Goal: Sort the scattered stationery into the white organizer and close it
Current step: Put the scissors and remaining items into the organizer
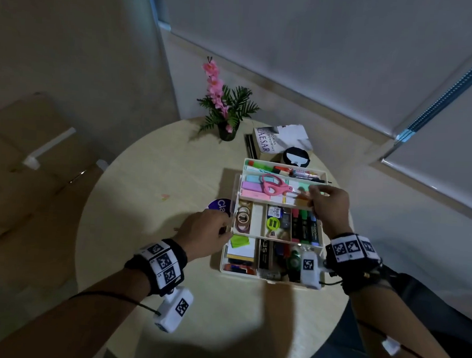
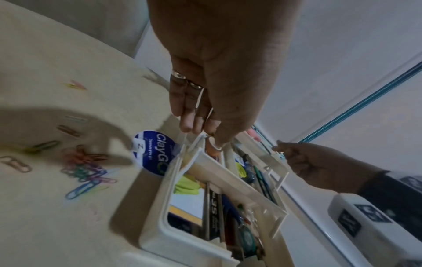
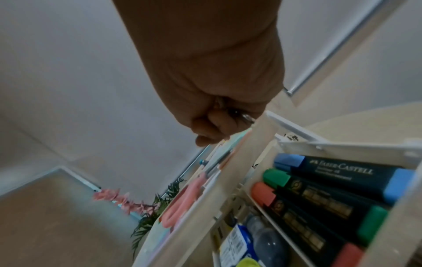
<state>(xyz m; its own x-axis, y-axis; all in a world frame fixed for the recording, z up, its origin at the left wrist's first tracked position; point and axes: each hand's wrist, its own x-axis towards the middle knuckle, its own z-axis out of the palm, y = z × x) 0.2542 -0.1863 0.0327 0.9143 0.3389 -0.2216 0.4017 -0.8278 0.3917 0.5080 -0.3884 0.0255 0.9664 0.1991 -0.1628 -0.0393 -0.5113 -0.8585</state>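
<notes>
Three stocked tiers in white organizer [image 1: 272, 279]

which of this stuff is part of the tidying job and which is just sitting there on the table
Part of the job:
- white organizer, trays fanned open
- pink scissors in an upper tray
- highlighters in the middle tray
- loose paper clips on the table
- left hand and right hand, each gripping a tray edge

Just lying about:
- flower pot
- Caesar book
- ClayGo disc

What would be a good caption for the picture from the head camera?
Both hands, left hand and right hand, grip the open white organizer, its trays packed with stationery.
</notes>
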